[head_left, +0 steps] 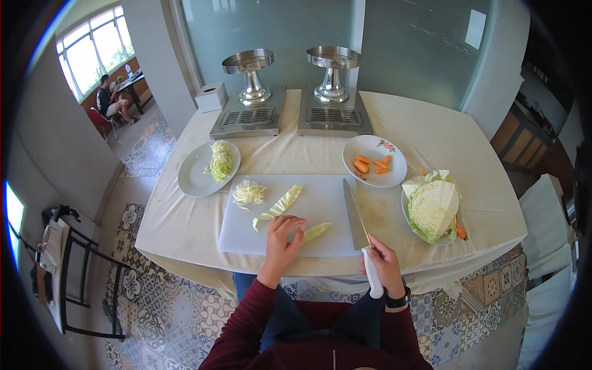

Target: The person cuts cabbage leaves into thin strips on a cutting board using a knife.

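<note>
From the head camera, the person is sitting at a table [431, 132] covered with a pale cloth and is cutting up cabbage. The left hand [282, 239] is lying open and flat on a white cutting board [320, 203], with its fingers pressing on a cabbage leaf piece [316, 231]. The right hand [385, 262] is closed tight around the white handle of a big knife [355, 213]. The blade is lying along the right edge of the board, pointing away from the person, and is not touching any cabbage.

It looks like the person is getting the next leaf ready to slice. The next move probably calls for holding the leaf still, curling the fingers back, and bringing the blade over to it.

Counting the things: there are two leaf pieces on the board, the one under the fingers and a longer leaf [280, 205] beside it. There is one small pile of shredded cabbage [249, 192] on the board too. There are three plates: a left plate [192, 176] holding shreds, a middle plate [394, 163] holding about six carrot pieces, and a right plate holding one cut cabbage head [433, 208]. Two metal stands [250, 74] are sitting at the back.
</note>
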Motion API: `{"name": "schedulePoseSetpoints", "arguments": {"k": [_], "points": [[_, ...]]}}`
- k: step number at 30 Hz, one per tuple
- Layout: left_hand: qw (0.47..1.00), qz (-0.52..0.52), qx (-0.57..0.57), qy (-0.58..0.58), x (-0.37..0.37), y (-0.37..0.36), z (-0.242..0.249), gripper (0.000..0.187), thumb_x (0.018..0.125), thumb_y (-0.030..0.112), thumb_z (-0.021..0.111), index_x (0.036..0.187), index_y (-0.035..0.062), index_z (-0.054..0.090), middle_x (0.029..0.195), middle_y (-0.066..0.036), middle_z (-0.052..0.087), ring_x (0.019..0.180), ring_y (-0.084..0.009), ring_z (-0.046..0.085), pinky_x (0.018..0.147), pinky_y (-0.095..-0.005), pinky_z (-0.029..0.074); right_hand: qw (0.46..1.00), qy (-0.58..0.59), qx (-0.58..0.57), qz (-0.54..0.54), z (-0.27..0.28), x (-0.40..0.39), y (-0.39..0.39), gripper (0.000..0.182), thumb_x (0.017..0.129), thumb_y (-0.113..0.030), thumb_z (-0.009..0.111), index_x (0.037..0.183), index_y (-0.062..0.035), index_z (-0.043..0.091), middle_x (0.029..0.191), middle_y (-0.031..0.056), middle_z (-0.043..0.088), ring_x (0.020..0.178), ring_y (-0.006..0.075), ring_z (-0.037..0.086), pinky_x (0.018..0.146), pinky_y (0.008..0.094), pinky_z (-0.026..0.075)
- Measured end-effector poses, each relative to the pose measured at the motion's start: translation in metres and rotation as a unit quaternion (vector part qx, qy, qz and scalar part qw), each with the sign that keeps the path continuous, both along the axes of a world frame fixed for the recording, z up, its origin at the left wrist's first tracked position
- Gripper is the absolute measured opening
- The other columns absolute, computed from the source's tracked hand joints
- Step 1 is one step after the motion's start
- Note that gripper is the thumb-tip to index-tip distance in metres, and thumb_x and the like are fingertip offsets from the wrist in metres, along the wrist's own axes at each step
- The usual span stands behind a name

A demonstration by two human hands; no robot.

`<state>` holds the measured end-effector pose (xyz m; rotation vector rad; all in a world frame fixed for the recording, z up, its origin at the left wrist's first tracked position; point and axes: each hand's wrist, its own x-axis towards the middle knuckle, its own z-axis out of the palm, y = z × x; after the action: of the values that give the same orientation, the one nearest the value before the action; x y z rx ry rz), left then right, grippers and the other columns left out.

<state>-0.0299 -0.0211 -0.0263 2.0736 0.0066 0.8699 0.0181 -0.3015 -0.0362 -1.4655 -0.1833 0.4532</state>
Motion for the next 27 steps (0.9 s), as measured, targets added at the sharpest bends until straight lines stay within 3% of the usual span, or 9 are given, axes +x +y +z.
{"name": "schedulePoseSetpoints", "arguments": {"k": [3, 12, 18, 21, 24, 27], "points": [[0.999, 0.031, 0.002, 0.028, 0.003, -0.003, -0.002, 0.019, 0.087, 0.011, 0.071, 0.106, 0.0081, 0.072, 0.099, -0.008, 0.07, 0.099, -0.029, 0.062, 0.092, -0.041, 0.045, 0.999, -0.041, -0.013, 0.015, -0.004, 0.0, -0.002, 0.053, 0.104, -0.012, 0.056, 0.154, -0.0031, 0.041, 0.085, 0.0081, 0.065, 0.066, 0.014, 0.063, 0.061, 0.0319, 0.06], [0.976, -0.026, 0.214, 0.018, 0.0, -0.016, 0.01, 0.026, 0.085, 0.014, 0.074, 0.111, 0.011, 0.073, 0.106, -0.005, 0.068, 0.103, -0.028, 0.061, 0.096, -0.043, 0.046, 0.998, -0.059, -0.028, -0.003, 0.0, -0.005, 0.005, 0.057, 0.101, -0.007, 0.061, 0.153, 0.0002, 0.041, 0.084, 0.0057, 0.064, 0.067, 0.0113, 0.063, 0.06, 0.0292, 0.058], [0.976, -0.036, 0.209, 0.049, -0.002, -0.014, 0.006, 0.026, 0.086, 0.012, 0.071, 0.112, 0.0105, 0.074, 0.104, -0.006, 0.068, 0.104, -0.0274, 0.061, 0.096, -0.0422, 0.045, 0.996, -0.079, -0.03, -0.007, -0.005, -0.004, 0.003, 0.058, 0.099, -0.005, 0.062, 0.152, 0.0018, 0.042, 0.084, 0.0045, 0.063, 0.065, 0.0106, 0.063, 0.059, 0.0284, 0.057], [0.993, -0.054, 0.092, 0.046, -0.006, -0.008, 0.018, 0.023, 0.089, 0.005, 0.064, 0.109, 0.0081, 0.075, 0.102, -0.007, 0.069, 0.102, -0.0228, 0.062, 0.095, -0.0368, 0.046, 0.996, -0.087, -0.029, -0.009, -0.004, -0.005, 0.004, 0.06, 0.099, -0.004, 0.061, 0.154, 0.002, 0.039, 0.084, 0.0057, 0.063, 0.065, 0.0114, 0.061, 0.06, 0.029, 0.057], [0.982, -0.011, -0.187, 0.021, 0.002, 0.014, -0.013, 0.026, 0.091, -0.003, 0.059, 0.11, 0.0055, 0.074, 0.097, -0.008, 0.068, 0.095, -0.0207, 0.064, 0.088, -0.032, 0.049, 0.996, -0.089, -0.021, -0.014, -0.006, -0.007, 0.004, 0.06, 0.1, -0.004, 0.06, 0.155, 0.0022, 0.037, 0.083, 0.0064, 0.063, 0.065, 0.0119, 0.06, 0.06, 0.0297, 0.056], [0.958, -0.103, -0.268, 0.019, 0.004, 0.028, -0.026, 0.027, 0.092, -0.007, 0.058, 0.111, 0.003, 0.073, 0.095, -0.009, 0.069, 0.094, -0.0178, 0.064, 0.083, -0.0287, 0.05, 0.997, -0.072, -0.02, -0.017, -0.001, -0.011, 0.007, 0.06, 0.1, -0.005, 0.059, 0.155, 0.0026, 0.037, 0.082, 0.0065, 0.063, 0.064, 0.0121, 0.06, 0.059, 0.0298, 0.056]]}}
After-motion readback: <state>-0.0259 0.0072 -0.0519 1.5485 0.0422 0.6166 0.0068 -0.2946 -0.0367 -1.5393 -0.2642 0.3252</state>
